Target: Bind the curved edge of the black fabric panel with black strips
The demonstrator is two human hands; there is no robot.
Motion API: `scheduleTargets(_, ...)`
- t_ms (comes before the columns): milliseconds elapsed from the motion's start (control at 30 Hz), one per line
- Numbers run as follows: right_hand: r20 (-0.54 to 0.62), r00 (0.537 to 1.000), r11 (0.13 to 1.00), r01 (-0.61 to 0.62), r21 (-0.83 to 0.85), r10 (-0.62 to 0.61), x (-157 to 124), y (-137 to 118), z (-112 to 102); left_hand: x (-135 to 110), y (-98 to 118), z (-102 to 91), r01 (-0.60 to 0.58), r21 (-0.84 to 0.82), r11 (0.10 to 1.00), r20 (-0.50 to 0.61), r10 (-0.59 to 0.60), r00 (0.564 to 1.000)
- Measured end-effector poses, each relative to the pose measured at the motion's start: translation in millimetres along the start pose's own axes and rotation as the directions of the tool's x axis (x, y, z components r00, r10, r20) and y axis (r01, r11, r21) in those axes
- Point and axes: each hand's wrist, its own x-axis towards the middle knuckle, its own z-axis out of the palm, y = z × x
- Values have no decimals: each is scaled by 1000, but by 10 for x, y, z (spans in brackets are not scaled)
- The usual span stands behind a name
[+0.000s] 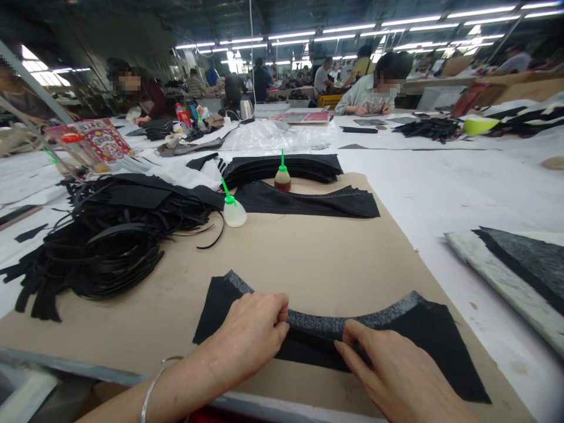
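Note:
A curved black fabric piece [436, 346] with a grey folded-over inner edge lies on the brown cardboard sheet [317, 258] in front of me. My left hand [251, 335] pinches the grey edge near its middle, fingers closed on it. My right hand [396, 376] lies on the fabric just to the right, fingers pressed together on the fold. A silver bangle is on my left wrist.
A heap of black strips [101, 241] sits at left. Two small glue bottles with green nozzles [232, 210] [282, 176] stand beyond, next to stacked black curved pieces [308, 200]. Grey felt pieces [520, 264] lie at right. Several people work at far tables.

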Motion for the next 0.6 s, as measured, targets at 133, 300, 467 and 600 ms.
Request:
scheduleTargets(133, -13, 1000, 1000, -1, 8, 1, 43, 4, -2, 42, -15, 13, -8, -10, 1000, -6, 8, 1000)
scheduleTargets(300, -15, 1000, 1000, 3, 3, -3, 89, 17, 4, 74, -41, 29, -12, -32, 999, -10, 12, 1000)
scheduleTargets(467, -15, 1000, 1000, 11, 11, -11, 121, 12, 24, 91, -98, 40, -13, -47, 999, -13, 13, 1000)
scheduleTargets(600, -4, 1000, 1000, 8, 0, -8, 155, -22, 23, 114, -139, 49, -6, -42, 999, -21, 5, 1000)
